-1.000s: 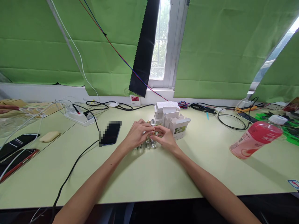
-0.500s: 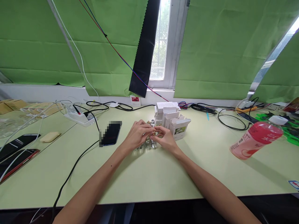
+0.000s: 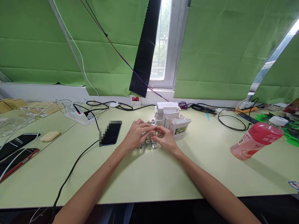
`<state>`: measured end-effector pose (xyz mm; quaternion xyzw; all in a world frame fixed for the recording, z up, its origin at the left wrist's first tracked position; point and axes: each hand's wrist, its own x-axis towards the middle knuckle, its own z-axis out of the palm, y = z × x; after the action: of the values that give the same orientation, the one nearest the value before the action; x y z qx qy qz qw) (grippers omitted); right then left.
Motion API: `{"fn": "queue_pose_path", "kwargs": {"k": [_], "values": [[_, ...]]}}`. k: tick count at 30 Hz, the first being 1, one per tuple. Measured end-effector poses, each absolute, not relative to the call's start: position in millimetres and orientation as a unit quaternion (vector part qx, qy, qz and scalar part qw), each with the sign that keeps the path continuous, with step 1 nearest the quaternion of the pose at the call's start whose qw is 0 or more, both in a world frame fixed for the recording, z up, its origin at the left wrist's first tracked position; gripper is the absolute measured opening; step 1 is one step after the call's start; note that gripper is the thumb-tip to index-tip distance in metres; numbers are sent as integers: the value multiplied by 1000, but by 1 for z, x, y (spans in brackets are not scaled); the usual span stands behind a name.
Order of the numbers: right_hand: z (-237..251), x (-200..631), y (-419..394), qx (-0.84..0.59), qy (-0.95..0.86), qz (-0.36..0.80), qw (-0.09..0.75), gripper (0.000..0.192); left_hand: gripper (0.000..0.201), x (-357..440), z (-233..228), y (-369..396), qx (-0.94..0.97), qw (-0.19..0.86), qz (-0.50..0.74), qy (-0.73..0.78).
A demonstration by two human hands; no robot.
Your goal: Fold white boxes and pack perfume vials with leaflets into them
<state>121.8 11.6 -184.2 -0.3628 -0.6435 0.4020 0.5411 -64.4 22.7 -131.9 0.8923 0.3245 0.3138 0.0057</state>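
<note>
Several small clear glass bottles (image 3: 148, 144) with metallic tops stand upright in a tight cluster on the table. From the left, my left hand (image 3: 135, 135) curves round the group, its fingers reaching across the tops. My right hand (image 3: 167, 138) closes in from the other side, thumb and fingers bent round the right-hand bottles near a gold-coloured neck. The fingertips of both hands meet over the cluster and hide part of it. Just behind and right of my right hand stand several white cardboard boxes (image 3: 179, 127), the front one with its flaps up and a green picture.
A phone (image 3: 112, 133) lies left of my hands, with a black cable (image 3: 74, 166) running nearby. A power strip (image 3: 79, 119) sits farther back. At the right, a pink drink bottle (image 3: 255, 139) stands on the table. Coiled cables (image 3: 204, 108) line the wall.
</note>
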Motion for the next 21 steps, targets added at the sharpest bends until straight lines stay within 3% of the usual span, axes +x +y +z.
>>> {"fn": "queue_pose_path", "kwargs": {"k": [10, 16, 21], "values": [[-183, 122, 10, -379, -637, 397, 541, 32, 21, -63, -148, 28, 896, -24, 323, 304], [-193, 118, 7, -386, -619, 405, 551, 34, 20, -61, -146, 18, 874, -110, 373, 292], [-205, 116, 3, -380, -648, 347, 562, 32, 13, -53, -156, 0, 861, -169, 414, 241]]}}
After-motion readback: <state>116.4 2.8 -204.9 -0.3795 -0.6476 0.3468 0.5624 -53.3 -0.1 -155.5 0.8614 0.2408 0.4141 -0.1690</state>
